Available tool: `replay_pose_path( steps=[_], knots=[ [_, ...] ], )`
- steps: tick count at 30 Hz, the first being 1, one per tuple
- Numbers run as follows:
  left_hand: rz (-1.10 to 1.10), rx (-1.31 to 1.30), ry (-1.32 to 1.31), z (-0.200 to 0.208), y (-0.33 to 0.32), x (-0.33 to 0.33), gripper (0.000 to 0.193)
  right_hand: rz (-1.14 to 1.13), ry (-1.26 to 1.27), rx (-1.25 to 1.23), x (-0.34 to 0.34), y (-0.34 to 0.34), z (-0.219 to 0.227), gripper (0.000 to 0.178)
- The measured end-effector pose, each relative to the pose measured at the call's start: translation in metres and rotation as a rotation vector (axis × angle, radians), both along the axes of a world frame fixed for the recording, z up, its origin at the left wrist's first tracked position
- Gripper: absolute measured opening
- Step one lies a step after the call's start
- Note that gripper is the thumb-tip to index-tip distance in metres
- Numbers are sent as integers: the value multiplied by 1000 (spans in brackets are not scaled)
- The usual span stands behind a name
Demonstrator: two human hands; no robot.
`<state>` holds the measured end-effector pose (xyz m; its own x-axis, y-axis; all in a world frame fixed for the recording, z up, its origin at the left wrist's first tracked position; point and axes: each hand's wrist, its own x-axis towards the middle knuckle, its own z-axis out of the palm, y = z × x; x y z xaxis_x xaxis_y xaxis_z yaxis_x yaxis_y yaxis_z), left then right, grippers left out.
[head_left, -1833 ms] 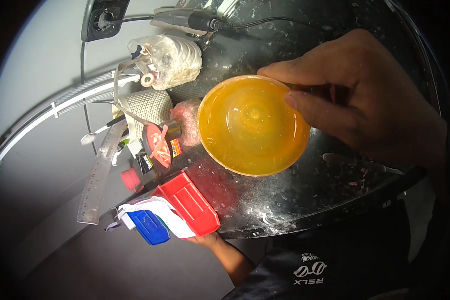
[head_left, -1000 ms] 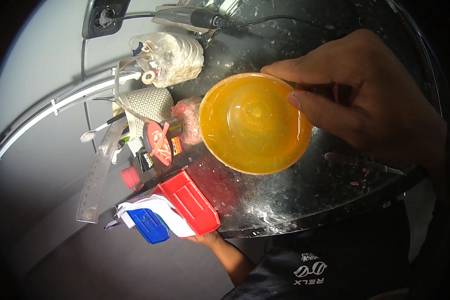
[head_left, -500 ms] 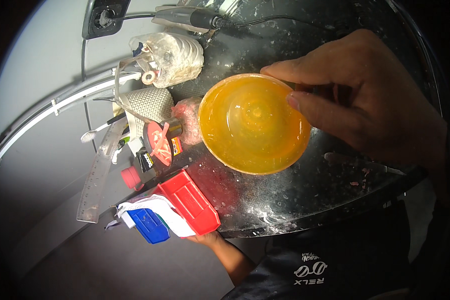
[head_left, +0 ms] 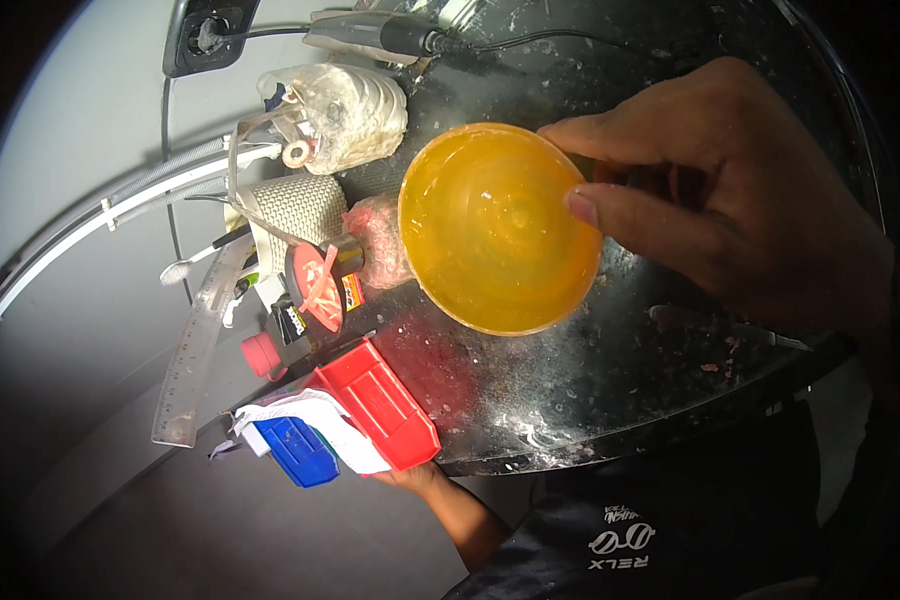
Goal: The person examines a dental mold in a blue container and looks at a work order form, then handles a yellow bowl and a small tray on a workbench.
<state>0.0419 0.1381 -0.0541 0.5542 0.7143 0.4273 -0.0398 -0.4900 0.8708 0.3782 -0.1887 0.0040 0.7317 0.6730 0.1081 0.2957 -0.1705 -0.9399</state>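
- A clear ruler (head_left: 198, 345) lies at the far left edge, beside a small pink cap (head_left: 261, 353).
- My left hand (head_left: 417, 479) is under the table's near edge, mostly hidden behind the red bin (head_left: 380, 400) and blue bin (head_left: 296, 450) with white paper between them; I cannot tell its grip.
- A crumpled clear plastic bag (head_left: 345, 115) sits at the back.
- The orange bowl (head_left: 495, 230), translucent, glossy and tilted toward me, hangs over the dusty black table (head_left: 610, 370).
- My right hand (head_left: 740, 200) pinches its right rim between thumb and fingers.
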Motion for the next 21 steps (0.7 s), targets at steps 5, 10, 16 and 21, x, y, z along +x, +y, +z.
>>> replay_pose_path(
  steps=[5, 10, 16, 21],
  knots=[
    [31, -16, -4, 0, -3, 5, 60, -82, -16, -88, -7, 5, 20, 33],
    [31, -2, -3, 1, -2, 1, 60, 45, 250, 61, 5, 3, 10, 32],
    [42, 23, 54, -1, 0, 0, 61, -102, -85, -79, -7, 6, 14, 33],
    [14, 10, 6, 3, -7, 7, 54, -78, -62, -73, -7, 5, 15, 33]
  ],
)
